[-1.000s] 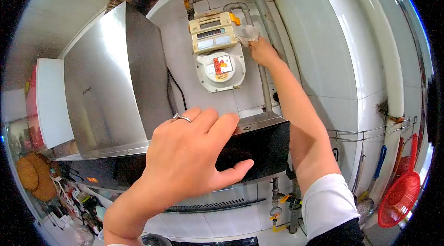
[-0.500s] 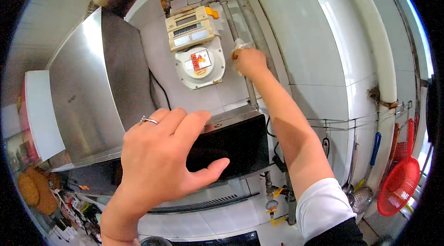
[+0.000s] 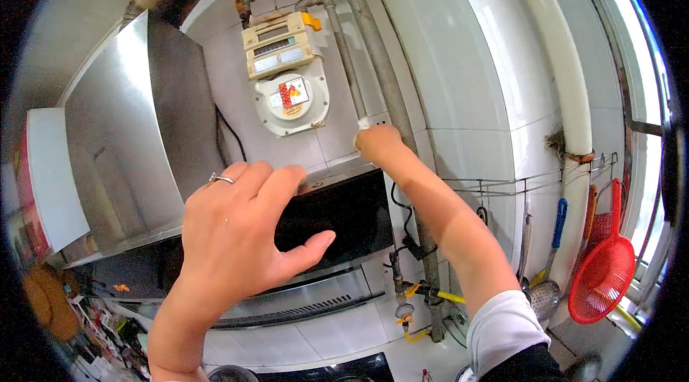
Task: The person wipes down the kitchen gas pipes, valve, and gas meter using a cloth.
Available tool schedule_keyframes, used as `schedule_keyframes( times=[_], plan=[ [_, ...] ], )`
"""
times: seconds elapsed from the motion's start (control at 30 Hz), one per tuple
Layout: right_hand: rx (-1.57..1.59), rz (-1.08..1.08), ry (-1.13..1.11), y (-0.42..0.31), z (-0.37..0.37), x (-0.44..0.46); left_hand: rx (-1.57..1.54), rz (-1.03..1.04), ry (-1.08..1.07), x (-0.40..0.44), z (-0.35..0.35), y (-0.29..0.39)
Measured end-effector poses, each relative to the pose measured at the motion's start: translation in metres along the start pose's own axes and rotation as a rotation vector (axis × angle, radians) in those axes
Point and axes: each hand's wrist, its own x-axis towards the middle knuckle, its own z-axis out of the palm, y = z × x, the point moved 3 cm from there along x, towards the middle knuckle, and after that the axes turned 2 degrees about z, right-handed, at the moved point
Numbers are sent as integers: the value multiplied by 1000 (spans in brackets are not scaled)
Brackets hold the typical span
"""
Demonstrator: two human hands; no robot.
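My right hand [image 3: 379,143] is closed round a white cloth [image 3: 364,123], most of it hidden, against the thin grey pipe [image 3: 343,59] below the gas meter [image 3: 293,98]. Beside that pipe runs a thicker grey pipe [image 3: 373,44]. My left hand [image 3: 237,231], with a ring on one finger, is in front of the black front panel of the range hood [image 3: 337,220]. Its thumb stands apart from the bent fingers, and nothing shows between them. Whether its fingertips touch the hood edge is not clear.
The steel hood body [image 3: 118,138] fills the left. A wire rack [image 3: 531,184] on the right carries a red strainer [image 3: 603,278], a skimmer [image 3: 545,299] and a blue-handled utensil [image 3: 560,224]. Below are a yellow-handled gas valve [image 3: 405,310] and a black stove [image 3: 337,369].
My right hand has moved down the thin pipe with the cloth, from beside the meter to near the hood's top edge. The view has shifted right. My left hand keeps its shape.
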Motion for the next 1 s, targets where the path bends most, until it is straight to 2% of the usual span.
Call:
schedule_keyframes(
  times=[0.07, 0.2, 0.27, 0.33, 0.43, 0.57, 0.63, 0.67, 0.77, 0.83, 0.97, 1.0],
  plan=[
    [9, 18, -47, 3, -3, -2, -30, -9, 7, 1, 0, 1],
    [117, 187, 198, 17, -58, 8, -18, -9, 1, 1, 1, 1],
    [191, 204, 396, 38, -79, 25, -10, -16, -24, 2, 2, 0],
    [109, 163, 434, 59, -90, 44, 19, 14, -11, 3, 2, 1],
    [167, 136, 494, 73, -107, 50, 45, 41, 3, 4, 3, 1],
    [148, 209, 537, 77, -95, 67, 53, 42, 23, 5, 3, 2],
    [97, 83, 611, 69, -81, 63, 51, -1, -18, 4, 4, 3],
    [98, 93, 608, 71, -71, 66, 44, -51, -53, 4, 5, 3],
    [58, 66, 676, 73, -44, 66, 28, -27, -11, 5, 7, 4],
    [27, 19, 821, 69, -40, 51, 39, -27, -27, 5, 8, 5],
    [-2, 93, 729, 65, -29, 33, 72, -56, -51, 4, 8, 8],
    [-49, 49, 734, 63, -27, 26, 64, -66, -49, 4, 8, 8]
  ],
)
